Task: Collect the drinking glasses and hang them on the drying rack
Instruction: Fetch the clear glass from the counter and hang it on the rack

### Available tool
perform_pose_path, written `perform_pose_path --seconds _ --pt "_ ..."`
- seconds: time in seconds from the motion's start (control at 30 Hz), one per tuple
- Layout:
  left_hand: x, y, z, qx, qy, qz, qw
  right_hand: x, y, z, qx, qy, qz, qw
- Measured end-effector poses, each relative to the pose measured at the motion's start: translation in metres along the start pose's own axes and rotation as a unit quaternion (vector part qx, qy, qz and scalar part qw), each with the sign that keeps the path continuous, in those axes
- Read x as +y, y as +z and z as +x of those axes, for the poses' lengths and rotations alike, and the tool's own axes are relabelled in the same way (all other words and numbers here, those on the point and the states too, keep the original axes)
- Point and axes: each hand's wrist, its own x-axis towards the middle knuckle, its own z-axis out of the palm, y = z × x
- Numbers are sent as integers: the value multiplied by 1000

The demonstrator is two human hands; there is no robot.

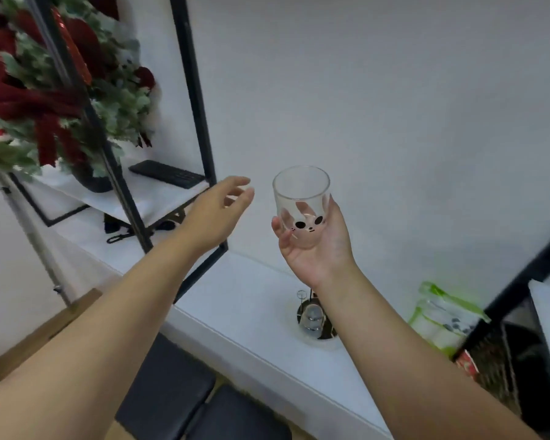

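Observation:
My right hand [315, 246] holds a clear drinking glass [300, 198] printed with a pink rabbit face, upright, raised in front of the white wall. My left hand [218, 214] is stretched forward to the left of the glass, fingers loosely apart, holding nothing. Below, on the white counter [235, 300], stands a small metal drying rack [313, 315] with a round base; one glass hangs upside down on it. My right forearm partly hides the rack.
A black-framed shelf [200, 128] at the left carries a black remote [167, 173] and a vase with red and green foliage [61, 90]. A green-and-white pouch [442, 319] lies at the right beside another black frame. Black stools [185, 392] stand below the counter.

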Motion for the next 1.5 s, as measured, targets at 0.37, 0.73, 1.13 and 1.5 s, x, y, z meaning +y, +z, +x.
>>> perform_pose_path --seconds 0.37,0.73,1.13,1.5 --pt "-48 127 64 -158 101 -43 981 -13 -53 32 90 -162 70 980" --pt "-172 304 11 -207 57 3 977 -8 -228 90 139 -170 96 971" --pt "-269 410 -39 -166 2 -1 986 18 -341 135 121 -147 118 975" --pt "-322 443 -41 -140 20 -12 990 38 -398 142 179 -172 90 964"
